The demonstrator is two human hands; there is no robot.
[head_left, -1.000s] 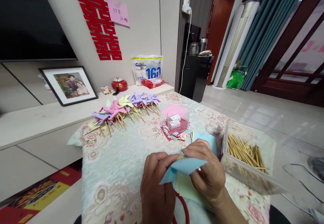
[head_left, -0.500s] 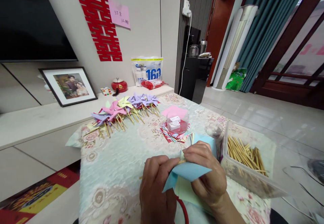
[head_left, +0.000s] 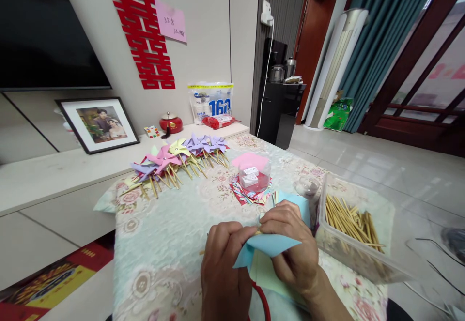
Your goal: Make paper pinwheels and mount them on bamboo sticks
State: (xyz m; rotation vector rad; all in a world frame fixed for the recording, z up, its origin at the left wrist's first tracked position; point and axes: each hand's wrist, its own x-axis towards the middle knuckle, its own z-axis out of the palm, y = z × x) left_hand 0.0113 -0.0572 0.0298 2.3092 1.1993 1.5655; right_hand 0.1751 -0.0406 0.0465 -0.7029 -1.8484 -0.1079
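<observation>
The left grip (head_left: 225, 267) and right grip (head_left: 296, 253) pinch a blue paper (head_left: 269, 244) near the desk's (head_left: 170, 229) front edge. By its right edge, a clear tub (head_left: 350, 257) holds wooden sticks (head_left: 347, 217).

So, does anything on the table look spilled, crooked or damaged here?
Nothing looks spilled or broken. The left hand and right hand pinch the blue paper. Only the paper stack under the tub is fanned unevenly, and the pinwheels lie in a loose heap.
</observation>
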